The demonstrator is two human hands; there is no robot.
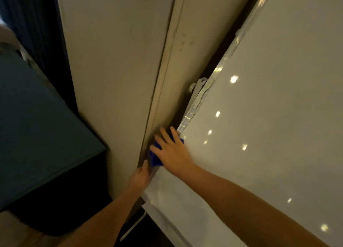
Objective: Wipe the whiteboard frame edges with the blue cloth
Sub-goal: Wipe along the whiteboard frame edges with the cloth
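Pressing the blue cloth (155, 156) onto the whiteboard frame edge (187, 117), right hand (171, 152) lies flat on it, fingers (165, 135) straight and spread, cloth poking out left of the fingers. Left hand (140, 176) just below at the same edge, blurred, can't tell its grip. Glossy whiteboard (259, 135) right, beige wall (115, 61) close behind the frame, dark blue cabinet (37, 126) far left

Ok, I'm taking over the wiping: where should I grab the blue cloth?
Probably take the loose fold of the blue cloth showing left of the right hand, coming from the wall side; the rest lies pinned under that flat palm against the whiteboard frame.
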